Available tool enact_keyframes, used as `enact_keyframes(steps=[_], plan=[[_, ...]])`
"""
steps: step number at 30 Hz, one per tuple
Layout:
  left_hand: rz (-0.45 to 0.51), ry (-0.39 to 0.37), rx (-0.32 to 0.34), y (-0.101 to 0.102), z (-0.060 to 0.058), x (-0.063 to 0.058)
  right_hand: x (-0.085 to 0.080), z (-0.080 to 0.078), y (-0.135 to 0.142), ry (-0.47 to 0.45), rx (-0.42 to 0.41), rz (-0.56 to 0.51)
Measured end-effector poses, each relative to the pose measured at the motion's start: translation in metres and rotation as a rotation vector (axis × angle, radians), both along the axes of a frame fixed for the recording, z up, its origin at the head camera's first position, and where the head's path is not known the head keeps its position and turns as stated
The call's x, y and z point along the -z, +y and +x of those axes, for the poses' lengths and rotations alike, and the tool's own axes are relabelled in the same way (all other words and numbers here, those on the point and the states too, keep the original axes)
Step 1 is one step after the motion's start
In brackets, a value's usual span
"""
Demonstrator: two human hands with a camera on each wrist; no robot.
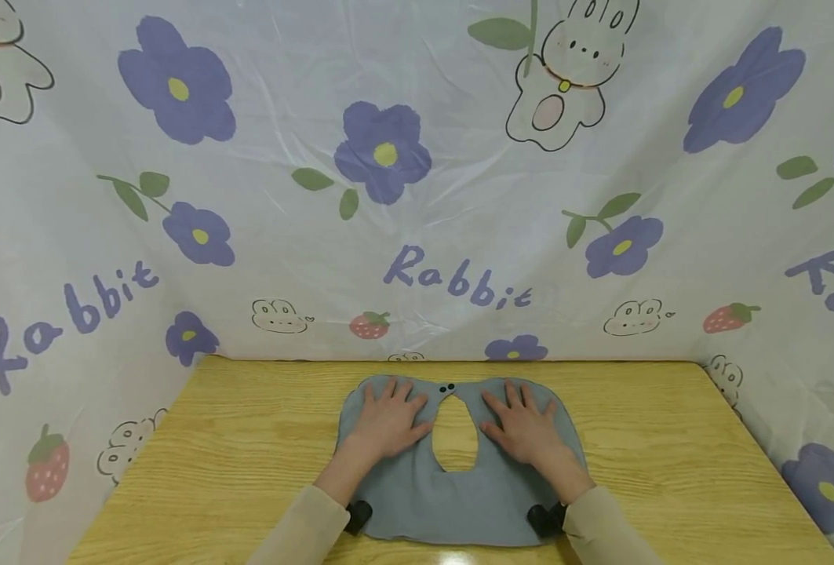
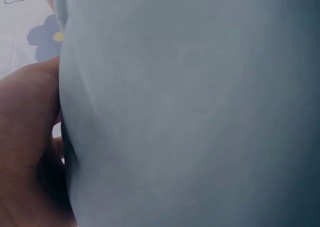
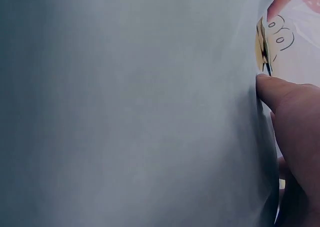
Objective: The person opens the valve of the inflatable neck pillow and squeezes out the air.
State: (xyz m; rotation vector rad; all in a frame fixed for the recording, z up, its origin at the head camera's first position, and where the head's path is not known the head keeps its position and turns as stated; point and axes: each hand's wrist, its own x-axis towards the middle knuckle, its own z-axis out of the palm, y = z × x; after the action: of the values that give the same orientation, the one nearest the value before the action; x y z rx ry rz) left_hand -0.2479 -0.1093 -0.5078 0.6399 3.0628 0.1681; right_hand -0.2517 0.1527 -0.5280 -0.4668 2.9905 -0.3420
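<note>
A grey-blue cloth bib [image 1: 452,506] with an oval neck opening lies spread on the wooden table. Two dark snap buttons [image 1: 447,388] sit close together at the top of that opening. On the bib's upper left part rests my left hand [image 1: 391,420], its fingers spread and pointing away from me. My right hand [image 1: 522,428] lies the same way on the upper right part, thumb near the opening's edge. In the left wrist view the bib's cloth [image 2: 190,107] fills most of the picture, beside the hand. Cloth [image 3: 140,107] also covers most of the right wrist view.
Bare wood of the table [image 1: 247,455] shows on both sides of the bib and through its neck opening. A white curtain [image 1: 282,251] printed with flowers, rabbits and strawberries hangs behind the table and along its sides. Black wrist cameras [image 1: 545,519] sit over the bib's lower corners.
</note>
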Motion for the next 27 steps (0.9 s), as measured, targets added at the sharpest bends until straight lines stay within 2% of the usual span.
enact_keyframes(steps=[7,12,16,21,27], plan=[[0.01,-0.007,0.0,-0.002,-0.002,0.004,-0.001,0.002,0.001,-0.01,0.007,-0.023],[-0.001,0.033,0.001,-0.004,0.001,0.0,-0.007,0.008,0.004,0.028,-0.009,-0.037],[0.02,0.062,-0.001,-0.009,0.011,-0.009,-0.013,0.018,0.008,0.103,-0.041,-0.046],[0.085,0.071,-0.006,-0.014,0.032,-0.02,-0.016,0.033,0.014,0.164,-0.059,-0.037],[0.058,0.085,-0.007,-0.016,0.049,-0.021,-0.01,0.046,0.02,0.164,-0.049,0.034]])
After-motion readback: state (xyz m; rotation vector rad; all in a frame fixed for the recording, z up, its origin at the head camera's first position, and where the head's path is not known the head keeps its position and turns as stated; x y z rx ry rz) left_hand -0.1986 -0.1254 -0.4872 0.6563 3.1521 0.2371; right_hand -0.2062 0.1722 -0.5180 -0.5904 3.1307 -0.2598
